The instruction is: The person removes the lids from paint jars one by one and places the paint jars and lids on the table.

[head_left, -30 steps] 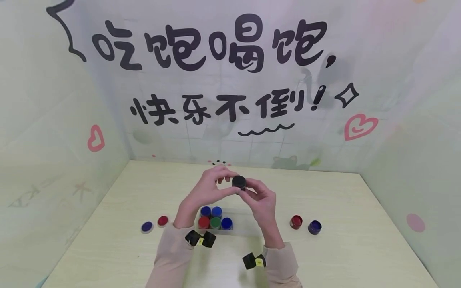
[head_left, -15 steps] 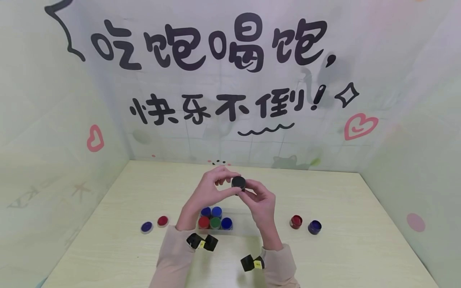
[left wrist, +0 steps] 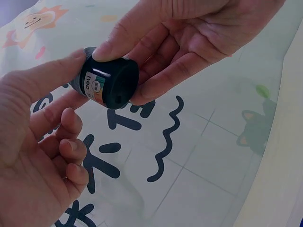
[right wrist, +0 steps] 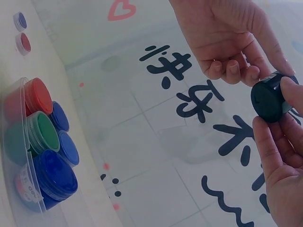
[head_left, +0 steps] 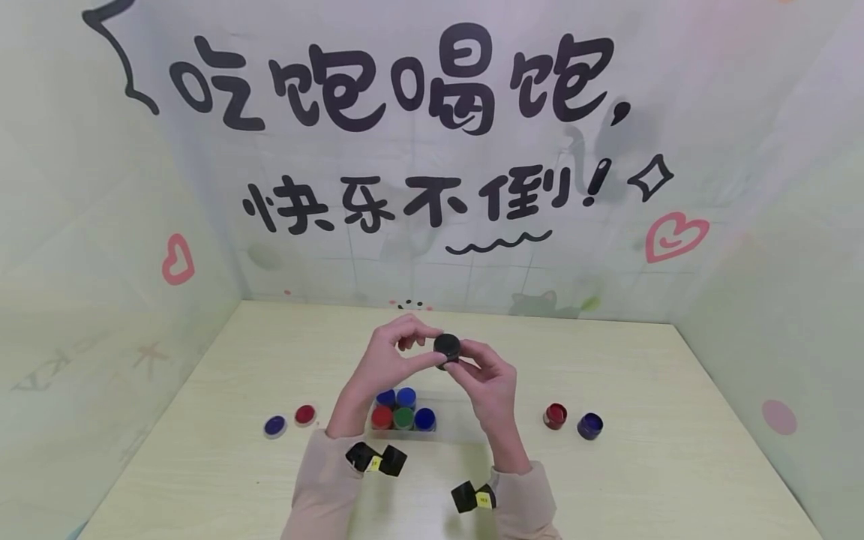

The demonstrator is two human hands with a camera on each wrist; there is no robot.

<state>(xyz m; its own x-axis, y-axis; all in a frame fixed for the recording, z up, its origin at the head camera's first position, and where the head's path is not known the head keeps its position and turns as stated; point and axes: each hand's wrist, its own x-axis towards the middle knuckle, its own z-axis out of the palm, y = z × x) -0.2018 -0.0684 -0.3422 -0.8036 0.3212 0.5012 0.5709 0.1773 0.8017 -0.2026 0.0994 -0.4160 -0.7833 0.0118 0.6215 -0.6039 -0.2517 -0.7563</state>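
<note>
Above the table, both hands hold one small dark paint jar (head_left: pixel 446 349) between them. My left hand (head_left: pixel 391 358) pinches its ribbed lid end between thumb and index finger, the other fingers curled in loosely. From the opposite side, my right hand (head_left: pixel 491 384) grips the jar's dark body with thumb and fingers. A printed label (left wrist: pixel 96 86) faces the left wrist view, where the jar lies tilted. In the right wrist view its round dark base (right wrist: pixel 266 100) shows, partly covered by the right thumb.
Below the hands, a clear plastic tray (head_left: pixel 466 431) holds several paint jars (head_left: pixel 403 418) with red, green and blue tops. Open red (head_left: pixel 556 416) and blue (head_left: pixel 590 426) jars stand at right. Blue (head_left: pixel 275 427) and red (head_left: pixel 305 415) lids lie at left.
The jar and both hands have sunk very slightly in the head view. Both hands keep their hold on it; the things on the table have not moved.
</note>
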